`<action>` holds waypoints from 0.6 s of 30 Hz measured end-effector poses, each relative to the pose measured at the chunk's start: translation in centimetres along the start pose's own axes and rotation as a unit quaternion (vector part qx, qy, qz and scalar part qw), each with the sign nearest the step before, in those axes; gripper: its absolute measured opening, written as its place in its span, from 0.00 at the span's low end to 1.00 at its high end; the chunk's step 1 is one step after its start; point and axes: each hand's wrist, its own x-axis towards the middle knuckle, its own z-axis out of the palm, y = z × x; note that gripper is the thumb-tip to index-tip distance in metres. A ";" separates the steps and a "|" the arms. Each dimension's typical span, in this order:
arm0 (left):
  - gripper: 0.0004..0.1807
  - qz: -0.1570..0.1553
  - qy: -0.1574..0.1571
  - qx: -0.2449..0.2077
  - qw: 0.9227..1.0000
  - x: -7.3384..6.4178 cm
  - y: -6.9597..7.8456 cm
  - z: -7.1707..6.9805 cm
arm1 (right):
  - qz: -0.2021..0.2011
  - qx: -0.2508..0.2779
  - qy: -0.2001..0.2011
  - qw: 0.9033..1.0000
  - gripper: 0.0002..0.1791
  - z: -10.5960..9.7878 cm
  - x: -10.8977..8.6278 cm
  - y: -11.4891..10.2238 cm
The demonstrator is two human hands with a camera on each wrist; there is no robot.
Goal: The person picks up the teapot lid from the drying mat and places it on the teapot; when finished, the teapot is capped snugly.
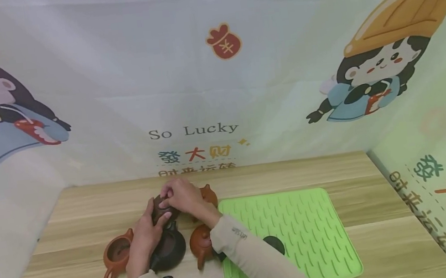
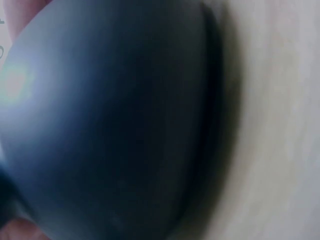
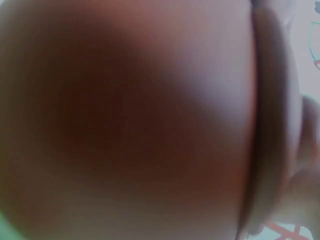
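At the back left of the table, my left hand (image 1: pixel 145 235) holds a dark brown teapot (image 1: pixel 174 214) round its side, thumb and fingers apart. My right hand (image 1: pixel 183 199) reaches over the pot from the right, its thumb and fingertips pinching the top of the lid (image 1: pixel 160 203). In front of this pot stands a black teapot (image 1: pixel 175 250) with its top uncovered; its dark rounded body (image 2: pixel 110 115) fills the left wrist view. A blurred reddish-brown pot (image 3: pixel 125 125) fills the right wrist view.
On the left is a lidless orange-brown teapot (image 1: pixel 113 264). Another orange-brown teapot (image 1: pixel 199 245) stands beside my right sleeve, and one more (image 1: pixel 209 195) behind my right wrist. A green ridged mat (image 1: pixel 307 225) lies to the right with a round black piece (image 1: pixel 275 244) on it.
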 end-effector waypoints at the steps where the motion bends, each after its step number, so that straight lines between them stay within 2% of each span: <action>1: 0.54 -0.001 0.004 0.000 1.000 -0.3 0.6 -0.1 | -0.013 0.013 -0.008 1.000 0.09 -0.2 0.0 0.2; 5: 0.49 -0.026 -0.018 -0.003 0.999 -1.9 4.5 -1.9 | -0.064 0.078 -0.042 0.994 0.16 -2.4 -1.3 1.3; 7: 0.47 -0.036 -0.028 -0.005 0.999 -2.5 6.2 -2.7 | -0.081 0.090 -0.051 0.991 0.17 -4.6 -2.8 2.0; 9: 0.47 -0.038 -0.037 0.000 0.999 -2.9 7.2 -3.2 | -0.094 0.081 -0.059 0.991 0.14 -7.3 -5.1 3.0; 11: 0.48 -0.023 -0.033 -0.005 0.999 -3.0 7.8 -3.4 | -0.105 0.063 -0.066 0.990 0.12 -10.0 -7.9 4.3; 14: 0.51 0.016 -0.011 -0.025 1.000 -3.2 9.0 -4.1 | -0.103 0.032 -0.074 0.991 0.10 -13.1 -12.4 6.8; 18: 0.50 0.048 0.014 -0.038 0.998 -4.3 10.2 -5.7 | -0.077 0.015 -0.083 0.994 0.11 -14.8 -17.7 10.5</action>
